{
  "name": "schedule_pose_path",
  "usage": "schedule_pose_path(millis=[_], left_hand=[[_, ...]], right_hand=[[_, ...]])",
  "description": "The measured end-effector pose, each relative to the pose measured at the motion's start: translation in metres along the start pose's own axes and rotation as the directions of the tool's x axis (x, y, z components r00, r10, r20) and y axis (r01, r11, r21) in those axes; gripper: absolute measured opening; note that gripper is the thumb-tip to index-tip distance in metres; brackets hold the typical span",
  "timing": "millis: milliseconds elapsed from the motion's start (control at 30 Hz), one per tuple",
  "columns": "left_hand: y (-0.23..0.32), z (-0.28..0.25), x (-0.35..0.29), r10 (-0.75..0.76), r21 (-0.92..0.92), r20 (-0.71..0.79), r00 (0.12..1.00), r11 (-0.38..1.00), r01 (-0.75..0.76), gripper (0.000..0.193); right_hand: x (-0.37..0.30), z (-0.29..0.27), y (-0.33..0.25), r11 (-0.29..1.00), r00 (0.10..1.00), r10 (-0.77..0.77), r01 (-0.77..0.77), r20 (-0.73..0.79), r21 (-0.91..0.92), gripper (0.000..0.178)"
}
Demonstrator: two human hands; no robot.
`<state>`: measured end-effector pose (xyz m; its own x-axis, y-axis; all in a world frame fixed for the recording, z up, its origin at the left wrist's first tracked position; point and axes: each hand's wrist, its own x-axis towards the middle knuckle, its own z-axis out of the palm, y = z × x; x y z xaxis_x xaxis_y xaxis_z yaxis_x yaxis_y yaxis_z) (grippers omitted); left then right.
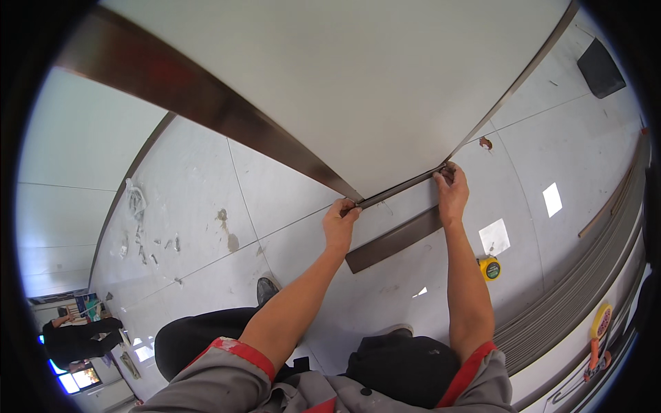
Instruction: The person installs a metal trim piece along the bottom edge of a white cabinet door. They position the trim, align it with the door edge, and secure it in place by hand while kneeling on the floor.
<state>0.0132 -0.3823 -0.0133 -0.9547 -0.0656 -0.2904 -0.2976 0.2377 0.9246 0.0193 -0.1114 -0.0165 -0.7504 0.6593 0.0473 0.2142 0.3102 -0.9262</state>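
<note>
A tall white panel (351,82) with a brown metal side trim (206,96) stands before me. Along its bottom edge runs a narrow dark trim strip (403,187). My left hand (340,224) pinches the strip's left end at the panel's corner. At the opposite corner, the fingers of my right hand (452,194) close on the right end. A short brown flat piece (394,242) lies on the floor under the strip, partly covered by my right wrist. Beside my right forearm is a yellow tape measure (489,268).
Long grey-brown strips (564,303) are stacked at the right, near orange-handled pliers (593,358). A black box (601,69) sits far right. Clear plastic scraps (135,199) litter the tiled floor at left. Another person (79,339) in dark clothes is at the lower left.
</note>
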Motion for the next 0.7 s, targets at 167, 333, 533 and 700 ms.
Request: schedule_pose_path(millis=[167,333,533,700], left_hand=[[-0.008,0.003,0.006,0.025,0.061,-0.003,1.000,0.998,-0.025,0.019],[-0.012,0.001,0.010,0.007,0.114,0.030,1.000,0.993,-0.010,0.020],[-0.018,-0.005,0.014,0.092,0.206,0.101,0.991,0.972,-0.111,0.024],[-0.010,-0.005,0.012,0.153,0.278,0.137,0.979,0.942,-0.186,0.024]], right_hand=[[0.001,-0.001,-0.001,1.000,1.000,-0.018,0.018,0.014,0.003,0.036],[0.002,0.000,0.002,1.000,1.000,-0.025,0.025,0.004,0.018,0.038],[0.000,0.000,0.000,0.999,1.000,0.003,-0.004,0.009,0.054,0.040],[-0.004,-0.003,0.008,0.997,0.995,0.073,-0.072,-0.065,0.008,0.039]])
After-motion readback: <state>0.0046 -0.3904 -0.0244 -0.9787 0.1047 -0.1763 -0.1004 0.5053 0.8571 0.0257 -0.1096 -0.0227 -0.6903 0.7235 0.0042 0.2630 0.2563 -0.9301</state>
